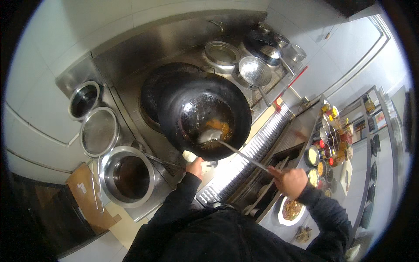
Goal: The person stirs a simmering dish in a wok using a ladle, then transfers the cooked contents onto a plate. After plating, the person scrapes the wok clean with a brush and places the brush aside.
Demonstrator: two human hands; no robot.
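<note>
A large black wok (173,108) is tilted in front of me, with dark liquid and some orange-brown food (214,124) in its bowl. My left hand (195,167) grips a pale folded cloth (189,156) at the wok's near rim, beside its small loop handle. My right hand (290,181) is closed around the long handle of a metal ladle (211,135). The ladle's bowl rests low inside the wok, touching or close to the food. Behind the wok, a second dark wok (147,85) sits on the stove.
Steel pots (150,177) stand at the left. A perforated strainer (255,71) and a steel pot (222,53) are at the back right. A white bowl of food (291,212) and several seasoning containers (313,154) stand on the right counter. A metal grate (244,163) edges the stove.
</note>
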